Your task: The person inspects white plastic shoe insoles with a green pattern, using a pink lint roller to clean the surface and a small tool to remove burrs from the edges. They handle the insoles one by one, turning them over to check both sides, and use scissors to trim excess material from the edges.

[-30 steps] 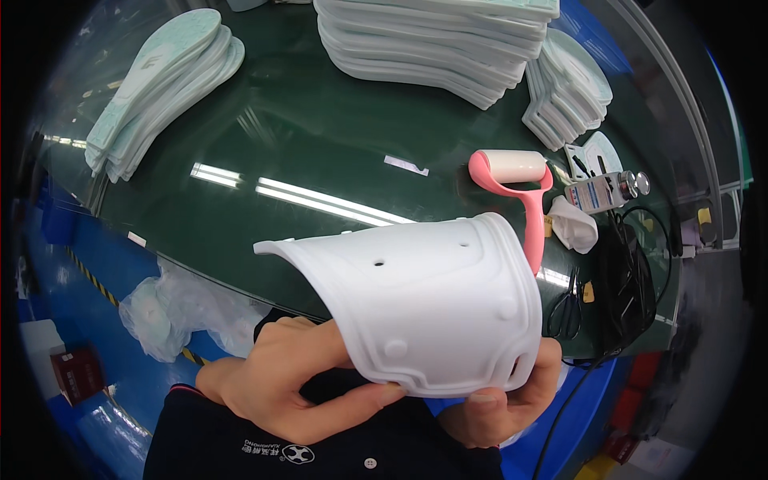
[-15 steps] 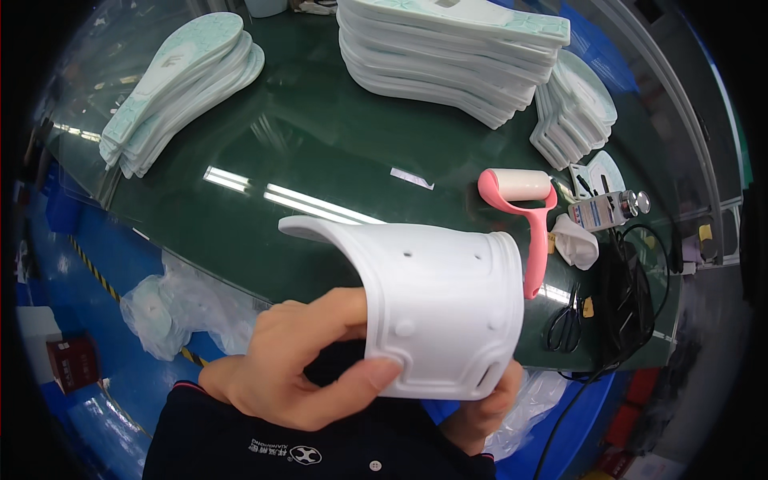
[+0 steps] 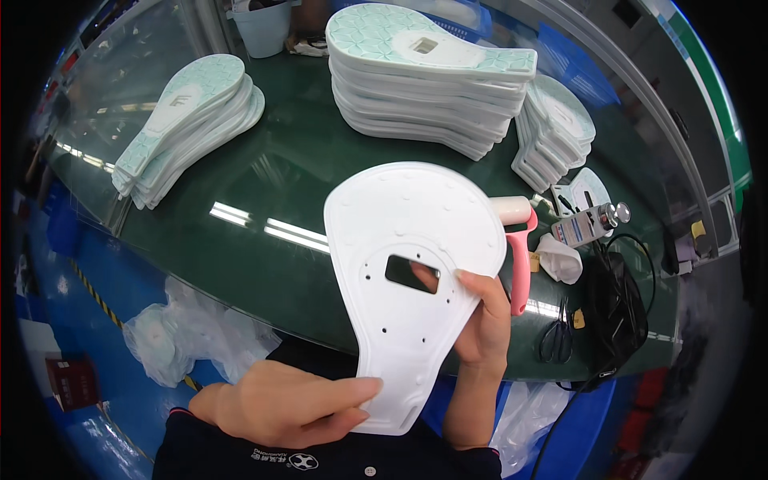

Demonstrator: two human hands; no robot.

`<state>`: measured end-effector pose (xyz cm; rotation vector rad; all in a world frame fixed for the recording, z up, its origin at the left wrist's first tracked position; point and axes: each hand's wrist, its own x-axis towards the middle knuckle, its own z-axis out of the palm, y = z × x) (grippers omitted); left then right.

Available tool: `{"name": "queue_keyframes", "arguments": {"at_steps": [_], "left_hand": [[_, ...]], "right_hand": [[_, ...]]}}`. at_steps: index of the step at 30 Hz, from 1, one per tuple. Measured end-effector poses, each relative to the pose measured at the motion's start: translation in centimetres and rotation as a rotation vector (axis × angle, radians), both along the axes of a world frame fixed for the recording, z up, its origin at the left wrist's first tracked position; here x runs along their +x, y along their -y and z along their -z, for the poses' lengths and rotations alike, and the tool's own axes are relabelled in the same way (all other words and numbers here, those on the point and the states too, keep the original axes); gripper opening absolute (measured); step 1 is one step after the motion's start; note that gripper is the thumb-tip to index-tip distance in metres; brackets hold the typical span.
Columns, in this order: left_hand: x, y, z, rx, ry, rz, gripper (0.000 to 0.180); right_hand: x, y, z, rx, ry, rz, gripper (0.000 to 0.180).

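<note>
A white molded pad [image 3: 408, 204], paddle-shaped with a wide rounded end, a rectangular opening and several small holes, is held up above the table's near edge. My left hand [image 3: 292, 404] is closed on its narrow lower end, with thumb and fingers at the left edge. My right hand [image 3: 484, 320] grips the right edge from behind, thumb on the front face; a fingertip shows through the opening. Beyond the pad's right side lies a lint roller [image 3: 520, 272] with a pink handle, its roll partly hidden by the pad.
On the dark green table [image 3: 280, 184] stand a left stack [image 3: 180, 120], a tall middle stack [image 3: 424, 92] and a right stack [image 3: 552, 132] of similar pads with pale green faces. At right lie a bottle [image 3: 584, 226], white cloth [image 3: 560, 260], scissors [image 3: 555, 340] and black bag [image 3: 616, 320].
The pad was bent over and seen curved; now it is flatter, with its wide end up. My right hand has moved up from its lower corner to the right edge. The view has shifted.
</note>
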<state>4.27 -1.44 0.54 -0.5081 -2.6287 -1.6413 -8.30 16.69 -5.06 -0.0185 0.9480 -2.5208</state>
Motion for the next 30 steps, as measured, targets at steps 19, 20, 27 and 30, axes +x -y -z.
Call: {"name": "queue_keyframes", "arguments": {"at_steps": [19, 20, 27, 30], "left_hand": [[-5.3, 0.7, 1.7, 0.168, -0.417, -0.156, 0.015], [-5.2, 0.5, 1.8, 0.133, -0.479, -0.174, 0.011], [-5.0, 0.9, 1.8, 0.032, -0.59, -0.062, 0.004], [-4.7, 1.1, 1.1, 0.006, -0.568, 0.015, 0.007]], "right_hand": [[3.6, -2.9, 0.7, 0.203, -0.392, 0.023, 0.065], [3.5, -2.6, 0.3, 0.329, -0.466, 0.142, 0.065], [4.0, -2.6, -1.0, 0.73, -1.06, 0.458, 0.075], [4.2, -2.6, -1.8, 0.82, -1.186, 0.418, 0.069]]}}
